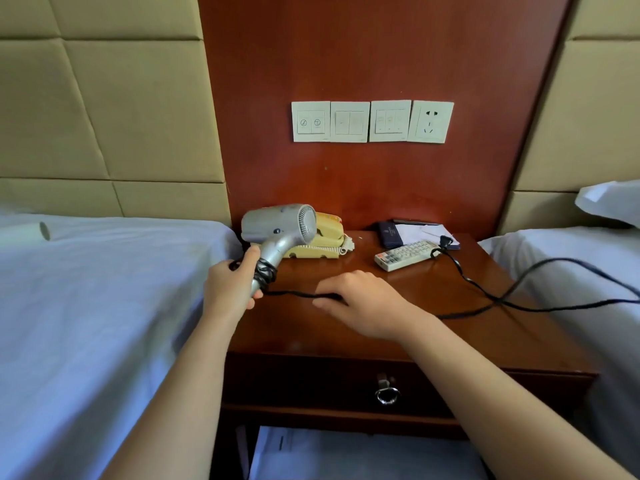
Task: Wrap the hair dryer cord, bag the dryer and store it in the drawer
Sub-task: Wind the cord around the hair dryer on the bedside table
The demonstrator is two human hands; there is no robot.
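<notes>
Your left hand [232,285] grips hair dryer [277,226] handle, steadying it for winding; your right hand [360,303], at 3 o'clock, seemingly pinches cord [291,293], feeding slack toward handle.

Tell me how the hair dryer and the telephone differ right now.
The hair dryer is silver; the telephone is yellowish. The hair dryer is held up by the left hand; the telephone rests on the nightstand. The hair dryer's cord is black, the telephone's pale. Both are corded.
</notes>
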